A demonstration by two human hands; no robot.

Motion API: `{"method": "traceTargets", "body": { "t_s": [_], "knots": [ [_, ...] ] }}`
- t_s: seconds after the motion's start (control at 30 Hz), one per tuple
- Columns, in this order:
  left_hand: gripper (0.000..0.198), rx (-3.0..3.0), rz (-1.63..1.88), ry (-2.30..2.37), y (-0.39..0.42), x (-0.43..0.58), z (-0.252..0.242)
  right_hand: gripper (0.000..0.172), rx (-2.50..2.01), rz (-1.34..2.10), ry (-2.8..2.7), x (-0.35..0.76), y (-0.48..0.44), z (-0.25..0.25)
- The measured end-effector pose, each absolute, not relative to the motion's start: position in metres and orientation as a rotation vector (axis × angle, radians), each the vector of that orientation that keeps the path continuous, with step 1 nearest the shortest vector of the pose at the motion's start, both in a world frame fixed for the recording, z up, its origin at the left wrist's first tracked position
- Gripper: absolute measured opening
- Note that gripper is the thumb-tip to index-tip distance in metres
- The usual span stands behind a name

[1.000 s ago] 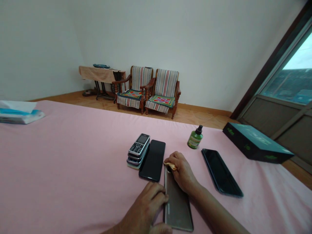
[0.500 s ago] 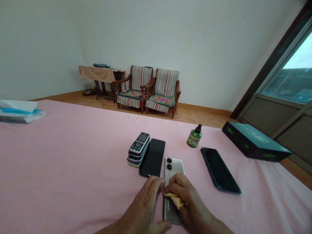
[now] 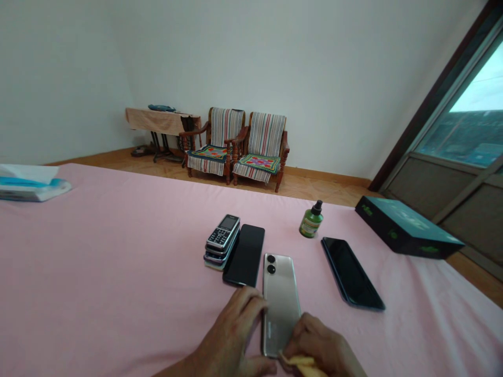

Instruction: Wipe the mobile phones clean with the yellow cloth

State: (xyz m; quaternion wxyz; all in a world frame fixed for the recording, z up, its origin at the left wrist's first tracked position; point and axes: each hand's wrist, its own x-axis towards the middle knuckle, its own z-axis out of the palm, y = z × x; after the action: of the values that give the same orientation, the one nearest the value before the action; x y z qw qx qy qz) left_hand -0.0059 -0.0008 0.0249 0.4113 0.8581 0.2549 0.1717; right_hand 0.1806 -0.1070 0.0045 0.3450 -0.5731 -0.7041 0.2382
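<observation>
A silver smartphone (image 3: 280,301) lies face down on the pink sheet (image 3: 118,262), its two camera lenses at the far end. My left hand (image 3: 231,335) presses its fingers against the phone's left edge and near corner. My right hand (image 3: 320,351) is closed on a small yellow cloth (image 3: 302,364) at the phone's near end. A black phone (image 3: 245,255) lies just left of it, beside a stack of small keypad phones (image 3: 222,241).
Another black phone (image 3: 351,272) lies to the right, with a green spray bottle (image 3: 311,221) behind it. A dark box (image 3: 406,228) sits at the far right edge. A tissue pack (image 3: 31,183) lies far left. Two striped chairs (image 3: 239,146) stand by the wall.
My right hand has drawn the yellow cloth down the silver phone's back from its camera end to its near end. The left hand has stayed at the phone's left edge.
</observation>
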Motion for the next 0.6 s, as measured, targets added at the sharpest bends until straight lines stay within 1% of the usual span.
{"method": "traceTargets", "body": {
  "t_s": [0.07, 0.2, 0.33, 0.43, 0.6],
  "knots": [
    [0.056, 2.162, 0.435, 0.648, -0.002, -0.006, 0.023, 0.006, -1.526, 0.588, -1.677, 0.184, -0.105, 0.011],
    [0.067, 2.217, 0.487, 0.608, -0.002, -0.007, 0.016, 0.019, -1.675, 0.706, -1.33, 0.18, -0.095, 0.021],
    [0.066, 2.257, 0.511, 0.55, -0.002, -0.009, 0.012, 0.022, -1.764, 0.793, -1.106, 0.17, -0.087, 0.03],
    [0.063, 2.253, 0.504, 0.526, -0.002, -0.009, 0.013, 0.024, -1.705, 0.854, -0.973, 0.167, -0.084, 0.038],
    [0.061, 2.225, 0.55, 0.491, 0.0, -0.009, 0.011, 0.031, -1.447, 1.064, -0.71, 0.175, -0.086, 0.037]
  ]
}}
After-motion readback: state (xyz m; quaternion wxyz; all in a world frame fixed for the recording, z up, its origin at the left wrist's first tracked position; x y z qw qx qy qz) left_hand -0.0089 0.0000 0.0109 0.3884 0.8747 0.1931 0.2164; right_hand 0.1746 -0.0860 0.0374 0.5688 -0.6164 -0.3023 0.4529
